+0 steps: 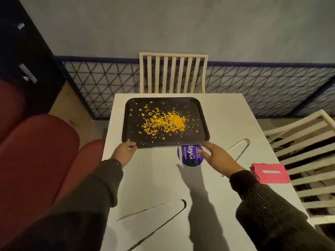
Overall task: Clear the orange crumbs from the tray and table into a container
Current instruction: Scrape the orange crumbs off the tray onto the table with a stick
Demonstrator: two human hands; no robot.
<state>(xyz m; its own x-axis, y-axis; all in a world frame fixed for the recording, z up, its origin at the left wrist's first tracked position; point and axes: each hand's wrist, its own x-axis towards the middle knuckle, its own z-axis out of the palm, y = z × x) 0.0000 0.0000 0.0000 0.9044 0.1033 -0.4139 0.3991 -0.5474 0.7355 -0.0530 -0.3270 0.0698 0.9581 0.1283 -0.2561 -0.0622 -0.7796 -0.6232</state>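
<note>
A dark rectangular tray [130,105] lies on the far half of the white table [157,178]. Orange crumbs [167,122] are heaped near its middle and scattered over the rest of it. My left hand [125,151] grips the tray's near left corner, thumb on the rim. My right hand [215,154] is at the near right corner with fingers spread, fingertips touching or just short of the rim. No container is in view.
A round purple sticker [190,157] sits on the table, partly under the tray's near edge. A folded pink cloth [270,173] lies at the right table edge. Cream slatted chairs stand behind [173,73] and to the right [304,160]. Red cushioned seating [36,160] is on the left.
</note>
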